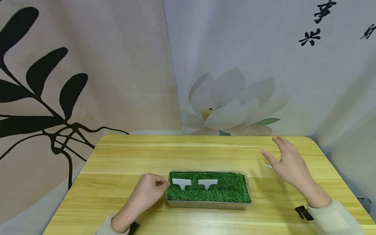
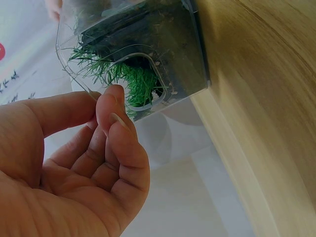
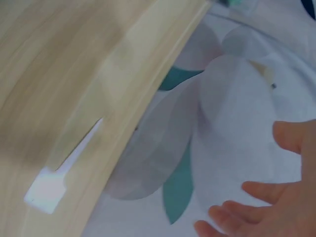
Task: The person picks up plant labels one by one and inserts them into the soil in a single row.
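Observation:
A clear plastic box [image 1: 208,205] filled with green artificial grass [image 1: 230,191] sits near the table's front. Two white T-shaped plant labels stand upright in the grass, one label [image 1: 181,182] at the left and another label [image 1: 208,182] near the middle. My left hand [image 1: 148,190] pinches the box's left rim between thumb and forefinger, the other fingers curled in. Over the right part of the table, my right hand [image 1: 289,163] is held with fingers spread and nothing in it. A third white plant label [image 3: 47,190] lies flat on the wood near that hand, partly covered by it in the head view.
The pale wooden table [image 1: 141,153] ends at a curtain [image 1: 132,81] printed with dark leaves and a lotus. Black straps show at both wrists, beside light sleeves [image 1: 335,217].

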A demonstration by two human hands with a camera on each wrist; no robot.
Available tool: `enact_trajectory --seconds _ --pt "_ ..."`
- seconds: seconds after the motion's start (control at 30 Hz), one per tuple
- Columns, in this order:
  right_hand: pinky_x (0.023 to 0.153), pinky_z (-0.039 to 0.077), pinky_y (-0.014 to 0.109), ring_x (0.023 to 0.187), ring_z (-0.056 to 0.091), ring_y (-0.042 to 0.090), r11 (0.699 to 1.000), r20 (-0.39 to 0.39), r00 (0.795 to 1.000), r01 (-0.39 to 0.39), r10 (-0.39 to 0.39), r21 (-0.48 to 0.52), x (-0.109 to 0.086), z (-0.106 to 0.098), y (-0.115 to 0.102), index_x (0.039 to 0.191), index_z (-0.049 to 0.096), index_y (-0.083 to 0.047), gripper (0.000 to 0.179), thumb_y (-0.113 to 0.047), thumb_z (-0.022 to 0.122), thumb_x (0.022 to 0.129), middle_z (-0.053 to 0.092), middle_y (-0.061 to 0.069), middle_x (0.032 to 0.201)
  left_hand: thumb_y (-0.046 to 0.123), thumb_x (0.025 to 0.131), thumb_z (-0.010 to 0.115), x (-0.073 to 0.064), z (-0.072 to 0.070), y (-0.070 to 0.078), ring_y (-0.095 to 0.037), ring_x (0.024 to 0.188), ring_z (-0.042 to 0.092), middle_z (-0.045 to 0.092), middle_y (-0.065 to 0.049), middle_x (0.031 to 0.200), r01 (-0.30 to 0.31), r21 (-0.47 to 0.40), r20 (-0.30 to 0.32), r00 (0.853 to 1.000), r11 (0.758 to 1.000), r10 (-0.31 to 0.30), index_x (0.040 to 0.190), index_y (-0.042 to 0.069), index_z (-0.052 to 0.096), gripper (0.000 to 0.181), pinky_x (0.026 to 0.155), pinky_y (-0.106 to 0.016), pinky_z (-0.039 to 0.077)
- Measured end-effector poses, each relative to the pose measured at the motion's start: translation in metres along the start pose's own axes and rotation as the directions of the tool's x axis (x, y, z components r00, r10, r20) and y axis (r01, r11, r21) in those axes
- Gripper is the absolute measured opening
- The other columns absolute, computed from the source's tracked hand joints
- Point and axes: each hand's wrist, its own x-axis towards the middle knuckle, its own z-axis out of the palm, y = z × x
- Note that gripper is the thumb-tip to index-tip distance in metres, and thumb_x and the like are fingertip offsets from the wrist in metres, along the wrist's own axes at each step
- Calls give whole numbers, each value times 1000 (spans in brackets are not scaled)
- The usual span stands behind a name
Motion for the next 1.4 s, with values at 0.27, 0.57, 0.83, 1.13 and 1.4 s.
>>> enact_trajectory --seconds 0.27,0.57,0.83,1.13,1.4 --pt "100 34 77 129 35 68 987 150 976 -155 160 -44 5 2 34 145 33 26 83 -45 55 108 33 51 143 4 95 71 0 0 0 -5 45 21 30 11 47 -9 9 0 1000 1000 9 58 10 64 38 46 -20 21" --pt "91 45 72 118 46 69 969 296 923 -219 245 -118 7 2 70 131 43 32 79 -43 51 109 47 53 129 4 95 71 1 0 0 -6 44 21 31 10 47 -3 0 4 1000 1000 3 58 13 64 39 45 -20 21" --pt "56 43 38 58 51 26 940 372 864 -329 340 -94 4 11 92 76 59 2 58 -47 52 107 55 14 69 4 96 71 1 -1 1 -6 44 23 34 10 47 7 -6 0 1000 1000 -7 62 14 69 34 45 -20 22" --pt "56 35 33 59 40 17 910 412 811 -386 414 -154 2 17 93 67 49 -12 62 -64 57 99 42 3 67 4 95 72 1 -1 1 -6 45 23 33 10 47 3 -4 1 1000 1000 -3 62 14 69 35 45 -20 22" --pt "55 33 31 56 33 13 905 404 810 -399 424 -150 3 20 89 62 42 -17 61 -60 72 91 35 -2 62 5 95 71 0 -1 0 -7 45 25 36 10 47 22 -8 0 1000 1000 -22 67 14 73 30 45 -20 23"
